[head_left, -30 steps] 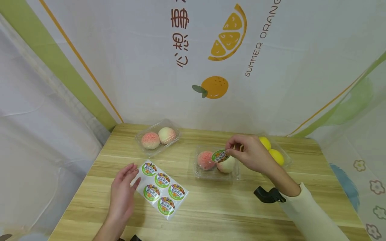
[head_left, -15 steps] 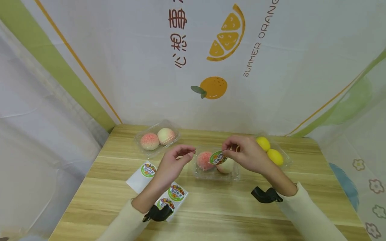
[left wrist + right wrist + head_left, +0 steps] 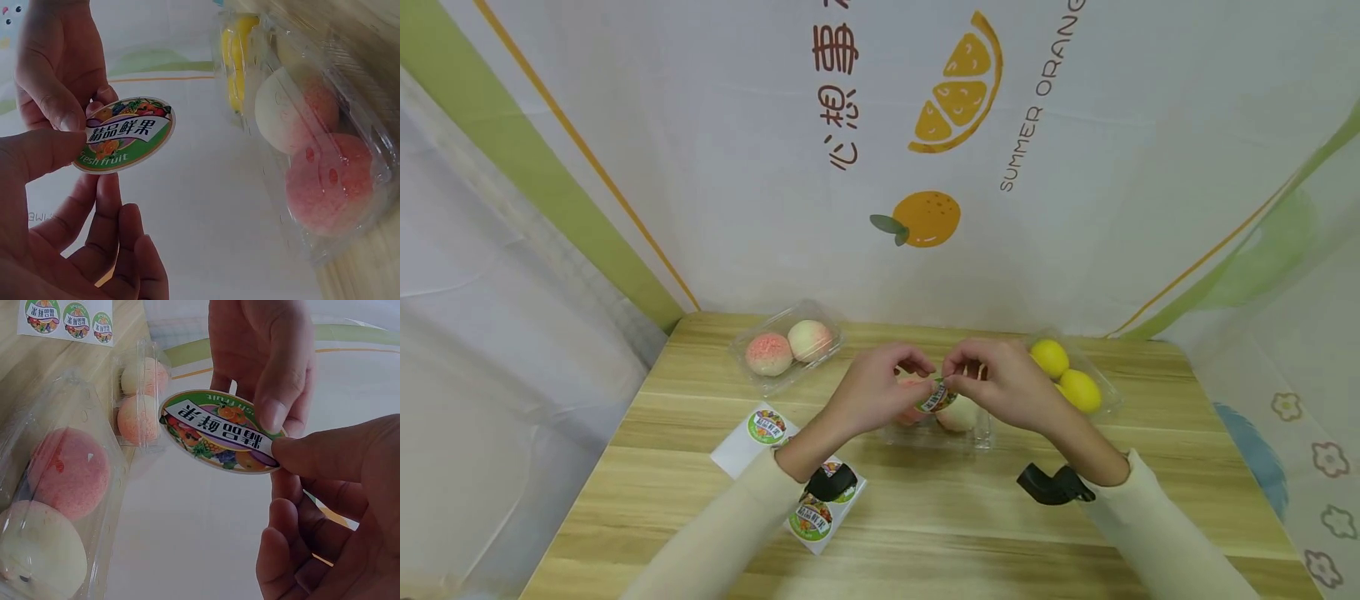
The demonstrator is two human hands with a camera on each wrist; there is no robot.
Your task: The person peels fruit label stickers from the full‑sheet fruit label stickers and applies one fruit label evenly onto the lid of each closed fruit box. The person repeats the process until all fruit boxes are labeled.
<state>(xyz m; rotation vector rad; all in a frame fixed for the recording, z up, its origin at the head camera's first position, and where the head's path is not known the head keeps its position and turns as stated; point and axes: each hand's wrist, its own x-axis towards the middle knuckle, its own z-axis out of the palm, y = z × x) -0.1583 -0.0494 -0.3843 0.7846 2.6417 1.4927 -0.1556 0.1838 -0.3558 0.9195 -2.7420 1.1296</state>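
Both hands meet above the clear peach box: the left hand and right hand each pinch an edge of the round fruit sticker between thumb and fingertips. Half a second ago only the right hand held it; the left has since come across from the sticker sheet behind its wrist.

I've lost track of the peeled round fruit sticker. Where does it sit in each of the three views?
Head: round sticker at centre, pinched between left hand and right hand.
Left wrist: left of centre.
Right wrist: centre, print upside down.
Shared landmark: clear peach box under it.
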